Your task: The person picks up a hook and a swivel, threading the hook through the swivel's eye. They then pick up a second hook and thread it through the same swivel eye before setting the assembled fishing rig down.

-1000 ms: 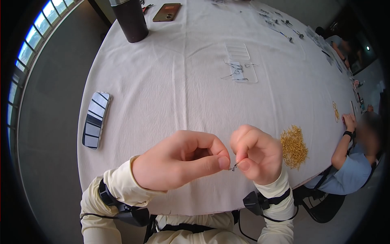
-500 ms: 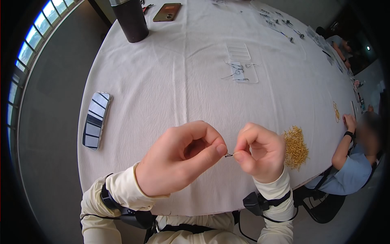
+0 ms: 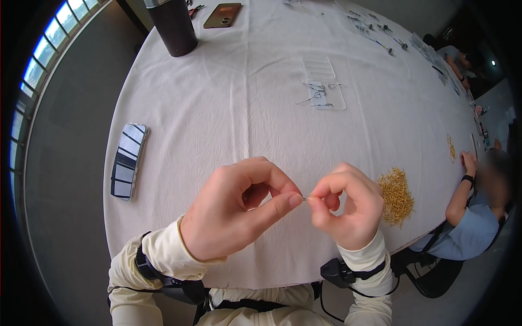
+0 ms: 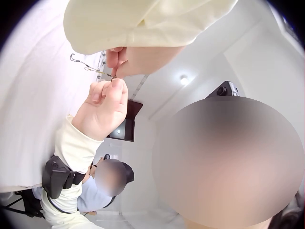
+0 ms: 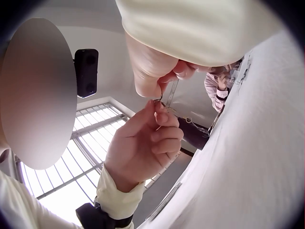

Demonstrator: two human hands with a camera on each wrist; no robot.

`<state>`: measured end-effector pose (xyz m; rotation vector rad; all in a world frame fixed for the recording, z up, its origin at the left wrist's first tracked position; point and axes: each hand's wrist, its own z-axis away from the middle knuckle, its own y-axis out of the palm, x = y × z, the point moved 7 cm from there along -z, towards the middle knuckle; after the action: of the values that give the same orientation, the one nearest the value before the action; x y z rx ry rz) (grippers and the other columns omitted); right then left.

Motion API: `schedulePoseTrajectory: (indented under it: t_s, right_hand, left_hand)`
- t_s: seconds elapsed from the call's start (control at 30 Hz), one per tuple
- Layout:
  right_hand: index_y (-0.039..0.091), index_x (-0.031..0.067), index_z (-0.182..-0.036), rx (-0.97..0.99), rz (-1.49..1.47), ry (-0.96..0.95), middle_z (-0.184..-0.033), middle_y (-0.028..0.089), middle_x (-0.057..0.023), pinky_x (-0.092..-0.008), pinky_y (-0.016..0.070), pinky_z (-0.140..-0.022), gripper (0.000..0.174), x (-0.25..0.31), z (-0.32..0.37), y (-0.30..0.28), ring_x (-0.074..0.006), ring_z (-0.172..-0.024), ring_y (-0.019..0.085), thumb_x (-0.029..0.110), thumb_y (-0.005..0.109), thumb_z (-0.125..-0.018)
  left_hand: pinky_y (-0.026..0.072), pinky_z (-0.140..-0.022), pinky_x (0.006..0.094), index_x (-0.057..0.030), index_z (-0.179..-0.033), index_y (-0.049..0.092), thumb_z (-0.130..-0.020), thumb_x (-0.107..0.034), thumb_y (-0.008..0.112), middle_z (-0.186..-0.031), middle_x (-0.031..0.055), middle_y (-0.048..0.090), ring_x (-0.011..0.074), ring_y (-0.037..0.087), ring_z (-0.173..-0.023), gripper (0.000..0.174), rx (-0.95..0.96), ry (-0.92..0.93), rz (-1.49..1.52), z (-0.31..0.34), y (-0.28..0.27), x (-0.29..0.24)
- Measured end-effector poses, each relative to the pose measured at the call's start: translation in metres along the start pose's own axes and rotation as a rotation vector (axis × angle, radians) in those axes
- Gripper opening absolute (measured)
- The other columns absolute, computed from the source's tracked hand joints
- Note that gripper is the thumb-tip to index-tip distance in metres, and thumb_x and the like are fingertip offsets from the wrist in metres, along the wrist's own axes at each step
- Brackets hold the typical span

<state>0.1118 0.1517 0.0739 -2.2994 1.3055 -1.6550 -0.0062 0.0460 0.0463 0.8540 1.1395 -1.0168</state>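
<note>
In the head view my left hand and right hand meet over the near part of the table, thumb and fingertips of each pinching. Between them shows a sliver of a thin dark wire piece with a hooked end. The left wrist view shows this wire reaching out past the fingertips, beside a yellowish strand. A small ring on it appears in the right wrist view. The part inside the fingertips is hidden. A heap of small gold-coloured pieces lies right of my right hand.
Ahead, an open clear plastic case holds several dark bent wires. A phone lies at the left edge; another phone and a dark tumbler are at the back. Another person sits at the right side.
Both hands have risen a little away from my body, and the pinching fingertips have come closer together. The wire piece, dangling between them a second ago, now barely shows.
</note>
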Motion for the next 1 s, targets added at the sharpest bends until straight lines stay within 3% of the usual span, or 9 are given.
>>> schedulePoseTrajectory:
  t_s: [0.1, 0.23, 0.3, 0.4, 0.6, 0.73, 0.8, 0.9, 1.0]
  right_hand:
    - [0.062, 0.0050, -0.080, -0.019, 0.026, -0.029, -0.071, 0.058, -0.0009, -0.0234, 0.0383, -0.046, 0.017, 0.002, 0.001, 0.000, -0.0077, -0.054, 0.049, -0.004, 0.074, -0.072]
    - [0.063, 0.0048, -0.080, -0.009, -0.065, 0.007, -0.071, 0.058, -0.0008, -0.0230, 0.0388, -0.048, 0.016, -0.002, 0.001, 0.002, -0.0072, -0.054, 0.049, -0.005, 0.074, -0.073]
    - [0.063, 0.0047, -0.080, -0.009, -0.105, 0.022, -0.071, 0.058, -0.0006, -0.0228, 0.0390, -0.048, 0.015, -0.006, 0.001, 0.002, -0.0070, -0.055, 0.049, -0.005, 0.073, -0.074]
    - [0.063, 0.0043, -0.079, -0.008, -0.150, 0.078, -0.072, 0.059, -0.0002, -0.0224, 0.0392, -0.049, 0.011, -0.011, 0.003, 0.002, -0.0060, -0.055, 0.049, -0.003, 0.072, -0.077]
    - [0.064, 0.0032, -0.080, -0.030, -0.285, 0.253, -0.073, 0.061, 0.0008, -0.0210, 0.0402, -0.057, 0.007, -0.022, 0.007, 0.005, -0.0041, -0.061, 0.049, 0.001, 0.070, -0.081]
    - [0.066, 0.0020, -0.083, -0.016, -0.387, 0.315, -0.073, 0.061, 0.0010, -0.0207, 0.0404, -0.059, 0.006, -0.026, 0.009, 0.009, -0.0040, -0.064, 0.049, 0.003, 0.072, -0.082]
    - [0.067, 0.0016, -0.084, -0.014, -0.416, 0.320, -0.073, 0.061, 0.0010, -0.0207, 0.0404, -0.060, 0.007, -0.026, 0.009, 0.010, -0.0040, -0.064, 0.049, 0.004, 0.073, -0.082]
    - [0.068, 0.0014, -0.086, -0.037, -0.432, 0.312, -0.075, 0.062, 0.0008, -0.0207, 0.0403, -0.060, 0.008, -0.024, 0.007, 0.010, -0.0039, -0.064, 0.049, 0.005, 0.074, -0.082]
    - [0.068, 0.0014, -0.087, -0.079, -0.436, 0.324, -0.075, 0.062, 0.0008, -0.0209, 0.0402, -0.060, 0.008, -0.026, 0.007, 0.008, -0.0037, -0.063, 0.049, 0.004, 0.074, -0.082]
  left_hand:
    - [0.0405, -0.062, 0.0208, 0.0001, -0.087, 0.064, -0.088, -0.007, 0.069, -0.081, 0.0010, 0.061, 0.0035, 0.050, -0.071, 0.008, -0.071, 0.169, -0.242, 0.001, -0.001, -0.013]
    - [0.0388, -0.059, 0.0219, -0.0014, -0.082, 0.065, -0.082, -0.005, 0.070, -0.078, 0.0012, 0.060, 0.0049, 0.049, -0.067, 0.006, -0.110, 0.196, -0.273, 0.001, -0.002, -0.017]
    - [0.0394, -0.056, 0.0231, -0.0030, -0.080, 0.067, -0.075, -0.003, 0.071, -0.079, 0.0025, 0.061, 0.0076, 0.050, -0.064, 0.006, -0.118, 0.387, -0.375, 0.003, 0.001, -0.026]
    - [0.0406, -0.053, 0.0249, -0.0053, -0.078, 0.068, -0.071, -0.002, 0.074, -0.078, 0.0033, 0.060, 0.0108, 0.053, -0.062, 0.009, -0.191, 0.549, -0.509, 0.007, 0.004, -0.033]
    - [0.0431, -0.051, 0.0272, -0.0064, -0.078, 0.068, -0.069, -0.002, 0.074, -0.078, 0.0038, 0.060, 0.0133, 0.058, -0.063, 0.012, -0.238, 0.698, -0.632, 0.011, 0.006, -0.037]
    - [0.0414, -0.052, 0.0262, -0.0062, -0.077, 0.066, -0.070, -0.001, 0.072, -0.077, 0.0030, 0.059, 0.0116, 0.054, -0.061, 0.011, -0.249, 0.634, -0.553, 0.010, 0.005, -0.034]
    - [0.0370, -0.054, 0.0242, -0.0051, -0.076, 0.064, -0.072, -0.001, 0.071, -0.077, 0.0014, 0.056, 0.0086, 0.046, -0.061, 0.009, -0.195, 0.458, -0.394, 0.004, 0.001, -0.026]
    - [0.0322, -0.057, 0.0228, -0.0040, -0.075, 0.062, -0.074, -0.002, 0.070, -0.078, 0.0002, 0.055, 0.0064, 0.039, -0.063, 0.008, -0.189, 0.360, -0.221, -0.002, -0.005, -0.014]
    - [0.0310, -0.058, 0.0228, -0.0034, -0.076, 0.062, -0.076, -0.001, 0.069, -0.079, 0.0002, 0.054, 0.0059, 0.039, -0.064, 0.007, -0.214, 0.356, -0.169, -0.003, -0.007, -0.012]
